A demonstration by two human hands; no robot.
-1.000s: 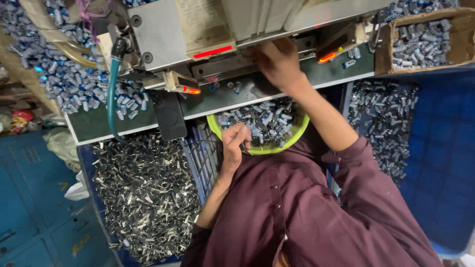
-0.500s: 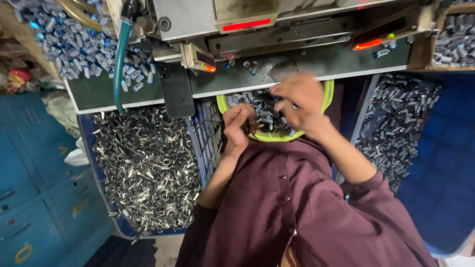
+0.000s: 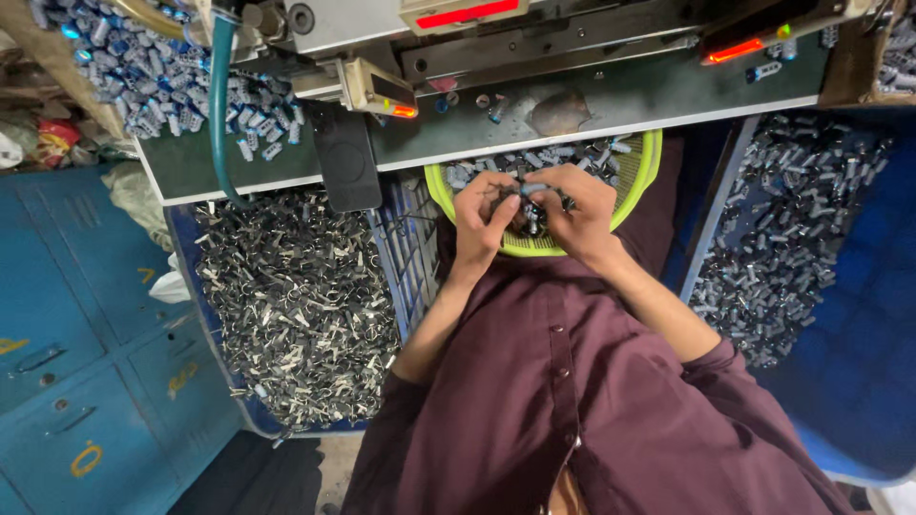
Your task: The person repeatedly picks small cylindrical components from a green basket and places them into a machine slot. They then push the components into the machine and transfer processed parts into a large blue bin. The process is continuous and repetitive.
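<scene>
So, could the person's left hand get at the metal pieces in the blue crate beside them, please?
Probably yes: the left hand is over the yellow-green basket, and the blue crate of metal pieces lies open on that side.

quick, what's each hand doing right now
Left hand: fingers curled over the yellow basket, pinching small metal parts.
Right hand: closed on a small cylindrical part.

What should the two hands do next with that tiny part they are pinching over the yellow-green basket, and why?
Probably lift the small cylinder part up toward the machine ledge. Both the left hand and right hand pinch it together just above the yellow-green basket of similar parts, and the ledge sits right above them. That is only my guess.
</scene>
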